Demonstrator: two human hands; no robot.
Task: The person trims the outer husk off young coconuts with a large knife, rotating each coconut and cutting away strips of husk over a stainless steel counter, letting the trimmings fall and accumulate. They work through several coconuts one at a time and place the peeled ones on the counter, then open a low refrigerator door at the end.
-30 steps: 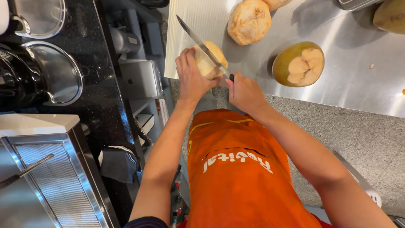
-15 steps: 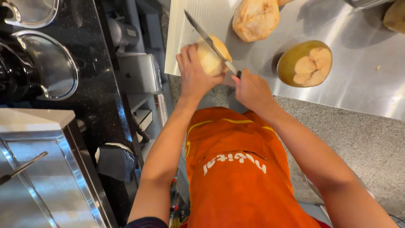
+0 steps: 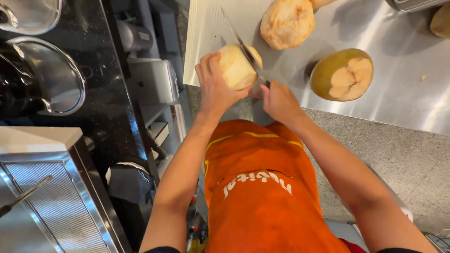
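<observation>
two hands at counter edge: left hand (image 3: 216, 89) cupped around peeled coconut (image 3: 236, 66), held just above steel counter (image 3: 403, 70); right hand (image 3: 280, 100) closed on knife (image 3: 243, 46), blade laid across coconut top. beyond: husked coconut (image 3: 287, 23), cut green coconut (image 3: 342, 75), white cutting board (image 3: 208, 28). below: orange apron (image 3: 262, 187).

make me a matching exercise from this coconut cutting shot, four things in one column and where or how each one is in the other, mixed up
Things
1. pale peeled coconut
2. long steel knife
3. green-husked coconut with a flat cut face
4. round beige trimmed coconut

Places or states
A. stands alone on the steel counter, right of the hands
B. gripped in the left hand
C. lies on the white cutting board, beyond the knife
D. held by the right hand, blade across the held coconut

Pairs: 1-B, 2-D, 3-A, 4-C
</observation>
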